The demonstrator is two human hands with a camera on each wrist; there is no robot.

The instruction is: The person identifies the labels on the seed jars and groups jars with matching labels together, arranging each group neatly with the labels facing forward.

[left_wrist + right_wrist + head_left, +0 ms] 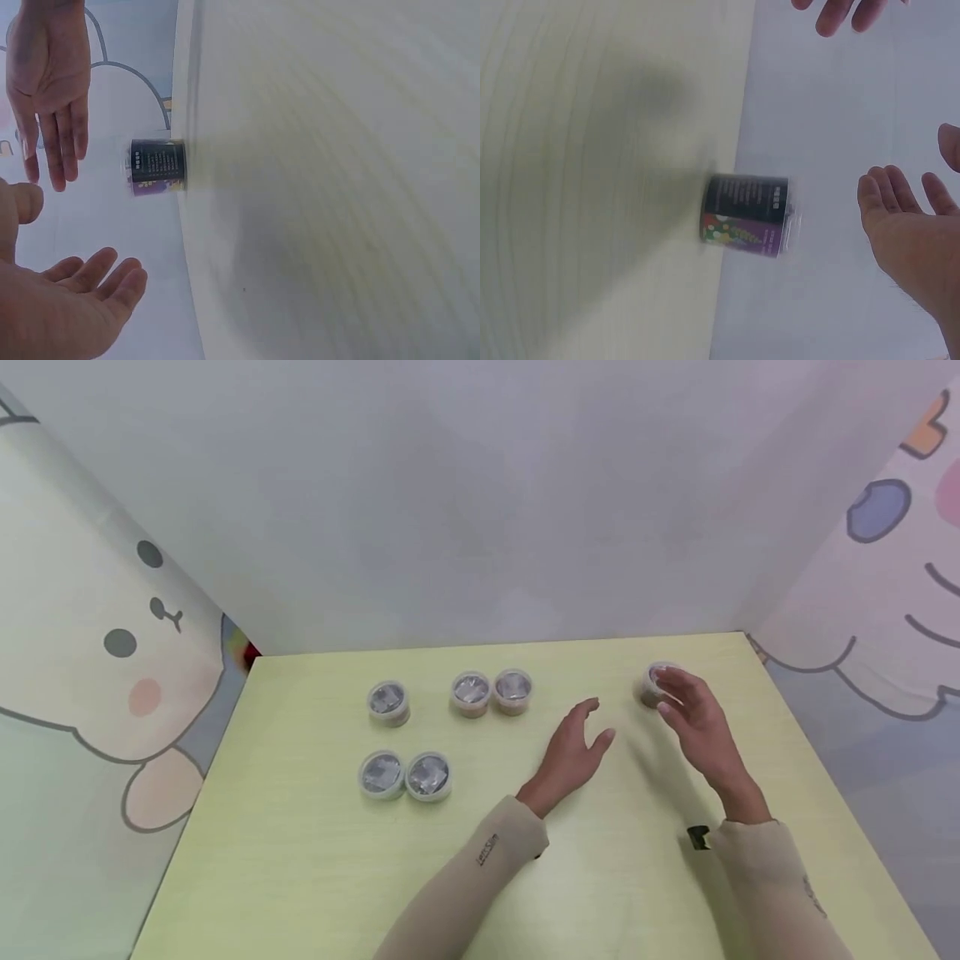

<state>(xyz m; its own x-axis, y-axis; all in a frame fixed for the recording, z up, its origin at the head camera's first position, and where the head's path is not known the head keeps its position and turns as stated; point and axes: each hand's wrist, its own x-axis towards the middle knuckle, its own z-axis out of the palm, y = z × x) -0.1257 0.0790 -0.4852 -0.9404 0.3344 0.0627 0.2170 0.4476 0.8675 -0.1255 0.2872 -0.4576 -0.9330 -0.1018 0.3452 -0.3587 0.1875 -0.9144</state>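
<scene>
A small clear-lidded tub (648, 690) stands at the back right of the table, its label black and purple in the right wrist view. My right hand (705, 731) hovers above and beside it, fingers loosely spread and partly hiding it in the head view. The right wrist view shows a gap between this hand (915, 232) and the tub (742, 214). To the left, my left hand (567, 760) is in the air over the table, thumb and fingers apart, holding nothing. In the left wrist view, both hands are off the tub (157, 166).
Similar tubs stand on the pale yellow table (300, 877): a single tub (388, 702) at left, a touching pair with one tub (471, 693) behind, and another pair with one tub (429, 775) nearer. Cartoon-printed cloth (75, 610) and a plain backdrop (480, 510) surround the table.
</scene>
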